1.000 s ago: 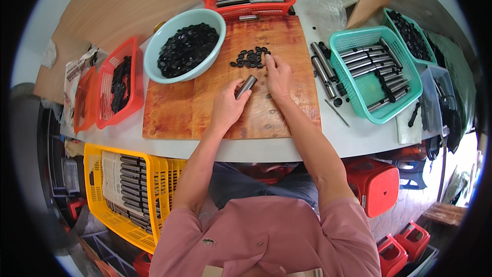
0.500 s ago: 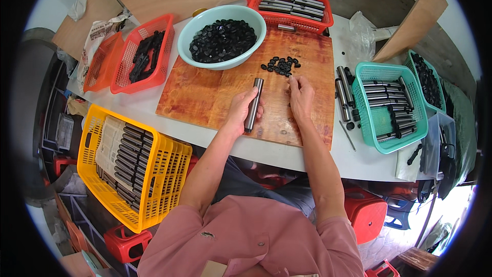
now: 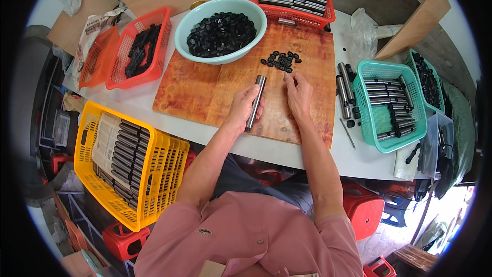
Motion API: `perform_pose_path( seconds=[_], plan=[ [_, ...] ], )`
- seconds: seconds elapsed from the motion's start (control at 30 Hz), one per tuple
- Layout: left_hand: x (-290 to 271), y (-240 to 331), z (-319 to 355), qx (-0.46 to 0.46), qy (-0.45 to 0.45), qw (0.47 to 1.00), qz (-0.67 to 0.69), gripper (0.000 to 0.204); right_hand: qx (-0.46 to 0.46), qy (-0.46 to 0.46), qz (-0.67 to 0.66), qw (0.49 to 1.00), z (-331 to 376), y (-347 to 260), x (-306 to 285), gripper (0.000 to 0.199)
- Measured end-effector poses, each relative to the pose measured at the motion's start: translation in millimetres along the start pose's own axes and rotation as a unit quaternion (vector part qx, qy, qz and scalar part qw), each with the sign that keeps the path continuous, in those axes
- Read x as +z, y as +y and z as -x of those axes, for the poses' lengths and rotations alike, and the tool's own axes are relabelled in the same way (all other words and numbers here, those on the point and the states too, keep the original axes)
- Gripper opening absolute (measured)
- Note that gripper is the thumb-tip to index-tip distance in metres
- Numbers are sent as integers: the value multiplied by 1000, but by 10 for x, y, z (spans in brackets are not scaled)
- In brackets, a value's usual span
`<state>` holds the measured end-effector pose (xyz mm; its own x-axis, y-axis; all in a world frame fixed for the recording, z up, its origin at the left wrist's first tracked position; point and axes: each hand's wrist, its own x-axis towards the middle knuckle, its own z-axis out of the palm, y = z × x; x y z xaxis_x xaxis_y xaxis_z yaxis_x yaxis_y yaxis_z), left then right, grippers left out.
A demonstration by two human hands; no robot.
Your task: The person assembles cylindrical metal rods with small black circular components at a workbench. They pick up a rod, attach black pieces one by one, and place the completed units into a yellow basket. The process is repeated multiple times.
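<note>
My left hand (image 3: 244,107) is closed around a steel tube (image 3: 256,103) with a dark lower end, held tilted over the brown wooden board (image 3: 205,95). My right hand (image 3: 300,95) is above the board with its fingers curled together. Its fingertips are at the near edge of a loose group of small black oval pieces (image 3: 281,61), right by one of them; whether they pinch one is too small to tell. Behind the board's left part, a pale blue basin (image 3: 179,41) holds a heap of similar black pieces.
Red baskets (image 3: 328,20) (image 3: 114,79) stand at the back and left, one with metal tubes. A yellow crate (image 3: 169,159) of tubes is at the lower left. On the right are a green basket (image 3: 366,136), loose tubes (image 3: 343,97) and a thin rod (image 3: 348,133).
The whole view has shifted slightly. Both hands keep nearly the same places, the left still around the tube, the right still by the black pieces.
</note>
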<state>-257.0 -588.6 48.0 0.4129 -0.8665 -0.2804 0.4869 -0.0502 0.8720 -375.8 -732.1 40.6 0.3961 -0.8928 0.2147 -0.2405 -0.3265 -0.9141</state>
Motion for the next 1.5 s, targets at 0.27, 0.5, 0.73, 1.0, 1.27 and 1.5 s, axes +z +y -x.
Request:
perform_pose_path(
  seconds=[0.27, 0.5, 0.73, 1.0, 1.27, 1.5],
  plan=[
    [-17, -17, -67, 7, -6, 1000, -21, 23, -59, -11, 15, 998, 36, -52, 30, 22],
    [39, -80, 58, 79, 8, 996, -39, 30, 32, -94, -77, 992, 375, -256, 74, 28],
    [159, -88, 125, 141, 14, 990, -24, 59, 27, -56, -25, 998, 469, -450, 171, 25],
    [62, -114, 90, 137, -20, 989, -47, 73, 158, -107, -209, 959, 433, -397, 99, 26],
    [-171, -13, 51, -8, -112, 993, 39, 56, -22, -87, -18, 996, 392, -327, -96, 21],
    [-264, 87, -51, -107, -246, 963, 5, 43, -315, -191, 188, 910, 278, -483, -499, 23]
  ],
)
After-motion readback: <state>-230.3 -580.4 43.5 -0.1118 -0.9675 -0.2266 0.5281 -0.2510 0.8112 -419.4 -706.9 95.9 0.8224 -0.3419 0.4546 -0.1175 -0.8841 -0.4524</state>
